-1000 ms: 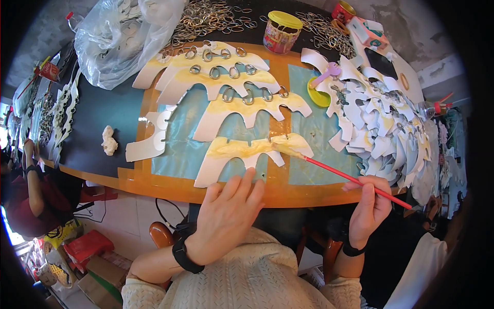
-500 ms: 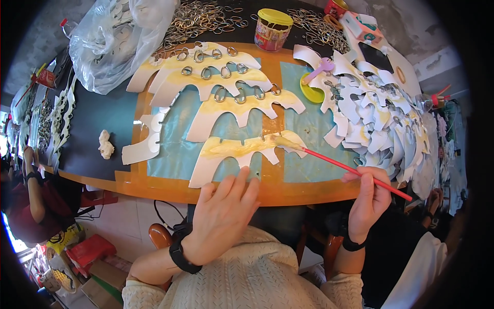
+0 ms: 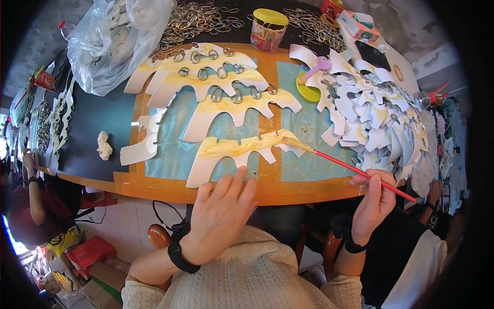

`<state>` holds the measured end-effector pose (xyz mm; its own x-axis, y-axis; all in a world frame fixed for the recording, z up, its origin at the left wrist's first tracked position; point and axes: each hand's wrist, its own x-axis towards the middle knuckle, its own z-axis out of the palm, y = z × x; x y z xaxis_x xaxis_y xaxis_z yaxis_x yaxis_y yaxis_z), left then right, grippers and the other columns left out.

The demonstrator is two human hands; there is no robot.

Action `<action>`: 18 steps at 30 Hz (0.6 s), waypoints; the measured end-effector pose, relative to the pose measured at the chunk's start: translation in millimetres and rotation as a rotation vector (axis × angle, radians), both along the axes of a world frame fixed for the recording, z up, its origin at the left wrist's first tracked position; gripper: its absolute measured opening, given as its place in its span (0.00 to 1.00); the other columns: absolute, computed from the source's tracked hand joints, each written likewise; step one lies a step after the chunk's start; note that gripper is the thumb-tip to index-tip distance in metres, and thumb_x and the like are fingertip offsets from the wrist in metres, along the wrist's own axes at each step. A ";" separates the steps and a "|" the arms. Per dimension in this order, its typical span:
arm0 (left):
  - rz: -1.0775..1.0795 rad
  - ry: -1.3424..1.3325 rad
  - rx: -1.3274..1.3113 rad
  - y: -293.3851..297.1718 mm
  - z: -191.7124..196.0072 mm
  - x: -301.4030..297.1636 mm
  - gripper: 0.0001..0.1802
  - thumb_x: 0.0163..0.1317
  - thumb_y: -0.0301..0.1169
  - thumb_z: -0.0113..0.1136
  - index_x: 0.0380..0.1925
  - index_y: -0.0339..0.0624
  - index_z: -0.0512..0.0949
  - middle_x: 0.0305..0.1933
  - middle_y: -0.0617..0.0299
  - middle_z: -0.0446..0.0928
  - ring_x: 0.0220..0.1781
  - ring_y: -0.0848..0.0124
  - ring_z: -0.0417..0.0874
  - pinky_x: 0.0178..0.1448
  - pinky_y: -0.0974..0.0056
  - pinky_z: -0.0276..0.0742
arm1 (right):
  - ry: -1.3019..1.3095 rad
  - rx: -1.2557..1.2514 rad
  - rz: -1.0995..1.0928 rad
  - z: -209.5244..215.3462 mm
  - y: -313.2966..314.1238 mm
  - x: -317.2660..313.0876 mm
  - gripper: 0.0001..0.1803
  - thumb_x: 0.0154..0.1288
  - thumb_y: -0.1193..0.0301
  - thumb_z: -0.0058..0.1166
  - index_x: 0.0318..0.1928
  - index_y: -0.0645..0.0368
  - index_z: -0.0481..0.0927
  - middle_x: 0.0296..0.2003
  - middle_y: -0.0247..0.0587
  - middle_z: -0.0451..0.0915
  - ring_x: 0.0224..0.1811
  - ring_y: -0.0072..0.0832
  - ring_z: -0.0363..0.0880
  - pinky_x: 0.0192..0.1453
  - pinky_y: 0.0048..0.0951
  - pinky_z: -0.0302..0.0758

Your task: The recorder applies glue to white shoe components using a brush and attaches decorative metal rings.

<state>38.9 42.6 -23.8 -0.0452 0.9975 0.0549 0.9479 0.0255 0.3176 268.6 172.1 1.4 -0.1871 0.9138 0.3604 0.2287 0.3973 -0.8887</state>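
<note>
A white scalloped piece (image 3: 199, 171) lies at the near edge of the table, its upper band coated with a wet yellow paste that looks like glue. Fingers extended, my left hand (image 3: 218, 219) touches the piece's lower edge with its fingertips. My right hand (image 3: 373, 203) pinches a red-handled brush (image 3: 342, 164), whose bristles rest on the right end of the coated band. Just beyond is a similar glued piece (image 3: 208, 114) with metal rings (image 3: 236, 96) set along its top. More ringed pieces (image 3: 170, 85) overlap behind it.
An uncoated white piece (image 3: 139, 152) and a crumpled white lump (image 3: 104, 146) lie to the left. A heap of finished-looking pieces (image 3: 360, 121) fills the right side, beside a yellow-green dish (image 3: 307, 93). Farther back are a plastic bag (image 3: 110, 56), a yellow-rimmed tub (image 3: 267, 38) and loose rings (image 3: 200, 20).
The brush has slid to the right along the band toward the piece's right end, my right hand moving with it. My left hand stays on the piece's lower edge.
</note>
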 end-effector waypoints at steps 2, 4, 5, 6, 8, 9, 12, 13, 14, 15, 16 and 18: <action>0.001 -0.012 0.005 0.1 -1.2 0.0 0.25 0.55 0.35 0.65 0.53 0.45 0.73 0.61 0.60 0.73 0.53 0.67 0.73 0.50 0.59 0.61 | 0.017 -0.002 0.002 -0.7 -2.0 -1.0 0.09 0.73 0.73 0.44 0.41 0.68 0.75 0.29 0.44 0.80 0.31 0.27 0.80 0.43 0.25 0.74; -0.002 -0.015 0.005 0.3 -0.5 -0.3 0.25 0.55 0.35 0.65 0.53 0.45 0.73 0.61 0.60 0.73 0.53 0.67 0.73 0.50 0.59 0.61 | 0.004 -0.008 0.046 -2.8 -3.3 -1.2 0.09 0.73 0.73 0.44 0.42 0.68 0.75 0.29 0.44 0.80 0.31 0.28 0.80 0.43 0.26 0.74; -0.002 -0.018 0.005 0.5 -0.2 -0.5 0.25 0.55 0.35 0.65 0.53 0.45 0.73 0.61 0.60 0.73 0.53 0.67 0.73 0.50 0.59 0.61 | 0.003 -0.007 0.043 -4.2 -1.5 0.7 0.09 0.73 0.73 0.44 0.42 0.68 0.75 0.29 0.44 0.80 0.31 0.28 0.80 0.43 0.26 0.74; -0.002 -0.018 0.005 0.3 0.4 -0.3 0.25 0.55 0.35 0.65 0.53 0.45 0.73 0.61 0.60 0.73 0.53 0.67 0.73 0.50 0.59 0.61 | 0.002 0.001 0.013 -5.9 2.6 3.3 0.09 0.73 0.74 0.44 0.42 0.68 0.75 0.30 0.44 0.80 0.31 0.28 0.80 0.43 0.25 0.74; 0.000 -0.013 0.005 0.1 1.7 0.1 0.25 0.54 0.35 0.66 0.53 0.44 0.73 0.60 0.60 0.73 0.53 0.67 0.73 0.50 0.60 0.61 | 0.001 0.009 -0.018 -5.0 4.5 5.3 0.09 0.73 0.74 0.44 0.42 0.68 0.75 0.30 0.45 0.81 0.32 0.28 0.80 0.43 0.25 0.74; -0.001 -0.013 0.005 0.2 1.2 0.2 0.25 0.54 0.35 0.66 0.53 0.44 0.73 0.60 0.60 0.73 0.53 0.67 0.73 0.50 0.60 0.61 | -0.007 0.021 -0.001 -3.5 3.6 5.9 0.09 0.73 0.74 0.44 0.42 0.68 0.75 0.31 0.45 0.81 0.32 0.27 0.80 0.44 0.25 0.74; -0.002 -0.013 0.013 0.4 0.2 0.4 0.25 0.54 0.35 0.66 0.53 0.44 0.73 0.60 0.60 0.73 0.52 0.67 0.73 0.49 0.60 0.61 | -0.025 0.044 0.050 -2.0 1.0 1.8 0.09 0.72 0.75 0.44 0.42 0.68 0.75 0.31 0.45 0.81 0.33 0.27 0.80 0.44 0.25 0.74; 0.000 -0.012 0.010 0.2 0.2 0.4 0.25 0.54 0.35 0.66 0.53 0.44 0.73 0.60 0.60 0.73 0.52 0.67 0.73 0.49 0.60 0.61 | -0.034 0.055 0.085 -1.9 0.4 0.3 0.09 0.72 0.75 0.44 0.43 0.68 0.75 0.32 0.45 0.81 0.34 0.27 0.80 0.44 0.25 0.73; 0.002 -0.010 0.008 0.1 0.1 0.6 0.26 0.54 0.35 0.66 0.53 0.44 0.73 0.60 0.60 0.73 0.52 0.67 0.73 0.49 0.60 0.61 | -0.070 0.058 0.100 -4.2 1.6 2.7 0.09 0.72 0.74 0.44 0.43 0.67 0.75 0.32 0.45 0.81 0.34 0.27 0.80 0.44 0.25 0.73; 0.001 -0.010 0.008 0.2 0.2 0.7 0.26 0.54 0.35 0.66 0.53 0.44 0.73 0.60 0.60 0.73 0.52 0.67 0.73 0.49 0.60 0.61 | -0.070 0.058 0.098 -3.5 1.6 3.0 0.09 0.72 0.74 0.44 0.43 0.67 0.75 0.32 0.45 0.81 0.34 0.27 0.80 0.44 0.25 0.73; 0.001 -0.006 0.007 0.3 0.3 0.7 0.26 0.54 0.35 0.66 0.53 0.44 0.73 0.60 0.60 0.73 0.52 0.67 0.73 0.49 0.60 0.61 | -0.087 0.046 0.094 -2.2 1.4 3.3 0.09 0.72 0.74 0.44 0.43 0.67 0.75 0.32 0.45 0.81 0.35 0.27 0.80 0.44 0.24 0.73; 0.000 -0.002 0.006 0.4 0.7 0.6 0.26 0.54 0.35 0.66 0.53 0.44 0.73 0.60 0.60 0.73 0.52 0.67 0.73 0.49 0.60 0.61 | -0.104 0.035 0.090 -0.4 1.5 4.7 0.09 0.72 0.74 0.44 0.43 0.67 0.75 0.32 0.45 0.81 0.35 0.27 0.80 0.44 0.24 0.73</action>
